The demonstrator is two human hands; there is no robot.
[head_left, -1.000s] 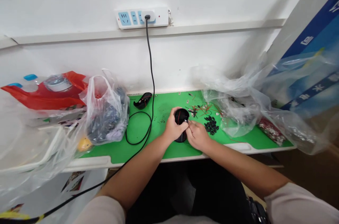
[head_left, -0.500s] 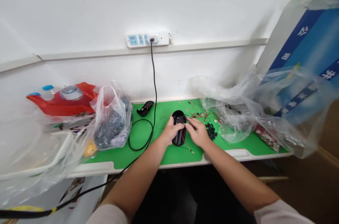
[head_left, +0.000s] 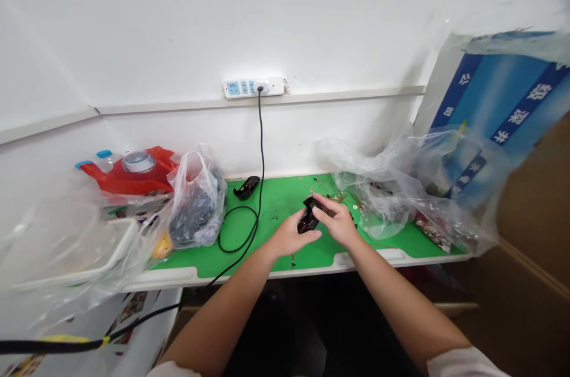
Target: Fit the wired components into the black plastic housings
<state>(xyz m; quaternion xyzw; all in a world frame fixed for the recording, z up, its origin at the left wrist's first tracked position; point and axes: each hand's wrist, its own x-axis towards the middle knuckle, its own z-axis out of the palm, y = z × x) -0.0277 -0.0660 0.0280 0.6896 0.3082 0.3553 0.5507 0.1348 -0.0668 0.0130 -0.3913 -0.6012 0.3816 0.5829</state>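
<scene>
Above the green tabletop [head_left: 285, 205], both hands grip a glossy black plastic casing [head_left: 308, 218], now tilted so its hollow side partly shows. My left hand [head_left: 294, 236] wraps its left and lower side, thumb stretched out to the right. The fingers of my right hand [head_left: 335, 219] press on its right and upper side. A thin wire end [head_left: 293, 260] hangs below the casing near the table's front edge. A similar black casing [head_left: 247, 187] lies farther back to the left. Behind my right hand are loose thin wires [head_left: 341, 196], and small black parts there are mostly covered.
A black cable [head_left: 261, 145] runs from the wall power strip [head_left: 253, 87] across the table in a loop. Left stand a filled plastic bag [head_left: 196, 211], a red bag [head_left: 129, 178] and a white tray [head_left: 127, 240]. Clear plastic [head_left: 387, 187] and a blue box [head_left: 490, 110] are on the right.
The casing has been turned and tilted in my hands, from upright with its long side showing to slanted. My right hand has shifted over its upper side. The camera view has moved slightly.
</scene>
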